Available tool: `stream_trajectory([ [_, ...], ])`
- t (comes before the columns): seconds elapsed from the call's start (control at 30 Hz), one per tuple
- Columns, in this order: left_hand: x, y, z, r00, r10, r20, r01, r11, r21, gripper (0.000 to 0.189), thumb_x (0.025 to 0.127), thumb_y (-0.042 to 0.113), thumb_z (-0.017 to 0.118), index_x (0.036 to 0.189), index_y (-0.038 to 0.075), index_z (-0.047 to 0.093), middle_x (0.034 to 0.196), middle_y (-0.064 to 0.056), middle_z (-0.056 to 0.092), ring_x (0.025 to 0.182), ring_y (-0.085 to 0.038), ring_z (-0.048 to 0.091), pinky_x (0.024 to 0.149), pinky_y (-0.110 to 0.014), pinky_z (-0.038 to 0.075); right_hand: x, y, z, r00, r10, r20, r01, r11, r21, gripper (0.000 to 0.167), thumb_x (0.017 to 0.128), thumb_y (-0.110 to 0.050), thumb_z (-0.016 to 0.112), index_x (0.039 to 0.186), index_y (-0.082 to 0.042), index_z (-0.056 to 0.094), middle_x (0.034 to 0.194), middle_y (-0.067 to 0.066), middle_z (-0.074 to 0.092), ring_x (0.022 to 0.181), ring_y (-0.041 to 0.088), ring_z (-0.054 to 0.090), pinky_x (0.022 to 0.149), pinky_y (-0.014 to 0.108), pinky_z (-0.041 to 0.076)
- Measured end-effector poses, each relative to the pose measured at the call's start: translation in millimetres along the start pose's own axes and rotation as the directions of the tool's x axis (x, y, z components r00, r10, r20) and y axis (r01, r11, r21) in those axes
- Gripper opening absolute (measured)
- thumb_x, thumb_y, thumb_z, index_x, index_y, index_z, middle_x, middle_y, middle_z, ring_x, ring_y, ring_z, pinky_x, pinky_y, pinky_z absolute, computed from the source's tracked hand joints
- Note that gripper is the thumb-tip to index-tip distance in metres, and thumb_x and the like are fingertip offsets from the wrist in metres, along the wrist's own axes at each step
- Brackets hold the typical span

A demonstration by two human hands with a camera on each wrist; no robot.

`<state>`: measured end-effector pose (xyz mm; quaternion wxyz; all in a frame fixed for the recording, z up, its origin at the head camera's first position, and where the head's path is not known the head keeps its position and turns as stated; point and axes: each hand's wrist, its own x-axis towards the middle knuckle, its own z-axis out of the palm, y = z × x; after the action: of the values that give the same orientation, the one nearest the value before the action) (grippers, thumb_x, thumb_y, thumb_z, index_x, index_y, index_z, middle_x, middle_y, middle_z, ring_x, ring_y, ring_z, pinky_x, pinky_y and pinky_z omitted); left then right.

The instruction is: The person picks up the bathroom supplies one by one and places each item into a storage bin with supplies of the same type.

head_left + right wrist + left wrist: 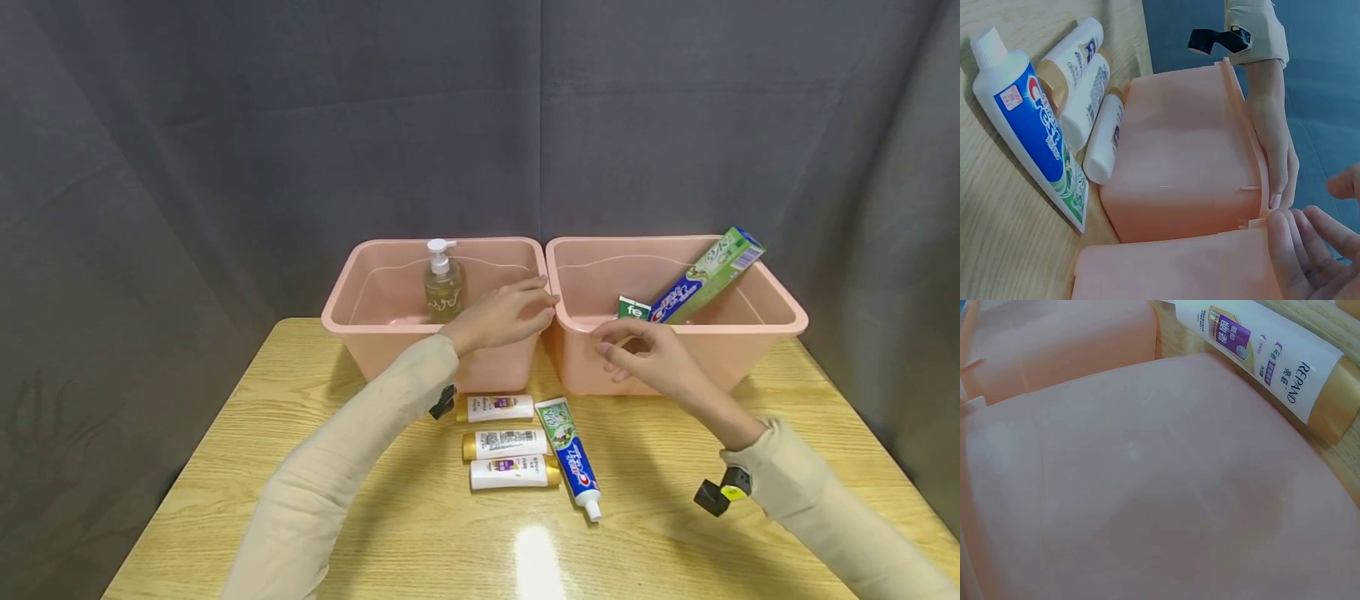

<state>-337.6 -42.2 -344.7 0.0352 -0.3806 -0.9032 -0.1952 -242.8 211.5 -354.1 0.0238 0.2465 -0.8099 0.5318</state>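
My left hand [506, 315] lies over the right end of the left pink bin [487, 367], its fingers extended by the rim and holding nothing. At the right pink bin [750, 350], my right hand [645, 354] is at the front left rim, thumb apart from the fingers. In the right wrist view, the fingertips of both hands come close together where the two bins meet. Inside the left bin stands a pump bottle [444, 293] with a white top. A toothpaste box [705, 275] leans in the right bin beside a small green package [634, 309], which is partly hidden.
In front of the bins, three white bottles with gold caps lie on the wooden table [405, 517]: one bottle [500, 407] by the left bin, two bottles [514, 472] nearer. A toothpaste tube [570, 458] lies to their right. Behind hangs a grey curtain [375, 125].
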Motion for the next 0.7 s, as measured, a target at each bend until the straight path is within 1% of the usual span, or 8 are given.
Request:
stream_trajectory([
  [0.07, 0.2, 0.8, -0.3, 1.000, 0.000, -0.004, 0.000, 1.000, -0.001, 0.043, 0.105, 0.038, 0.044, 0.140, 0.018, 0.058, 0.157, -0.009, 0.035, 0.142, -0.026, 0.036, 0.114, -0.043, 0.031, -0.8, 1, 0, 1.000, 0.000, 0.006, 0.000, 1.000, -0.007, 0.025, 0.095, -0.003, 0.063, 0.117, 0.009, 0.063, 0.099, 0.022, 0.066, 0.069, 0.020, 0.067, 0.062, 0.035, 0.060],
  [0.23, 0.5, 1.8, -0.2, 1.000, -0.004, 0.001, 0.004, 1.000, 0.005, 0.043, 0.105, 0.039, 0.044, 0.140, 0.019, 0.058, 0.157, -0.008, 0.035, 0.142, -0.025, 0.035, 0.115, -0.042, 0.030, -1.2, 4, 2, 1.000, -0.029, 0.010, 0.029, 1.000, -0.008, 0.024, 0.094, -0.001, 0.063, 0.115, 0.011, 0.064, 0.096, 0.025, 0.065, 0.066, 0.023, 0.067, 0.060, 0.038, 0.060],
  [0.4, 0.5, 1.1, -0.5, 1.000, -0.006, 0.000, 0.006, 1.000, 0.006, 0.043, 0.105, 0.039, 0.044, 0.141, 0.019, 0.057, 0.158, -0.008, 0.034, 0.143, -0.025, 0.034, 0.115, -0.042, 0.030, -1.1, 7, 5, 0.998, -0.062, 0.028, 0.061, 0.998, 0.012, 0.024, 0.094, 0.002, 0.063, 0.116, 0.011, 0.064, 0.096, 0.029, 0.063, 0.066, 0.020, 0.066, 0.058, 0.035, 0.059],
  [0.6, 0.5, 0.0, -0.3, 1.000, -0.005, -0.006, 0.005, 1.000, 0.001, 0.043, 0.104, 0.039, 0.044, 0.141, 0.019, 0.057, 0.158, -0.007, 0.034, 0.143, -0.025, 0.034, 0.115, -0.042, 0.030, -1.7, 11, 8, 0.996, -0.076, 0.050, 0.075, 0.997, 0.023, 0.024, 0.096, 0.002, 0.060, 0.118, 0.010, 0.064, 0.101, 0.029, 0.064, 0.067, 0.024, 0.066, 0.058, 0.034, 0.059],
  [0.7, 0.8, -0.3, 0.9, 1.000, 0.002, -0.006, -0.002, 1.000, -0.002, 0.043, 0.104, 0.039, 0.044, 0.140, 0.019, 0.058, 0.158, -0.007, 0.034, 0.143, -0.023, 0.033, 0.115, -0.042, 0.030, -1.7, 12, 9, 0.995, -0.082, 0.061, 0.081, 0.997, 0.022, 0.023, 0.096, 0.003, 0.058, 0.117, 0.011, 0.064, 0.099, 0.030, 0.064, 0.066, 0.024, 0.066, 0.058, 0.034, 0.059],
])
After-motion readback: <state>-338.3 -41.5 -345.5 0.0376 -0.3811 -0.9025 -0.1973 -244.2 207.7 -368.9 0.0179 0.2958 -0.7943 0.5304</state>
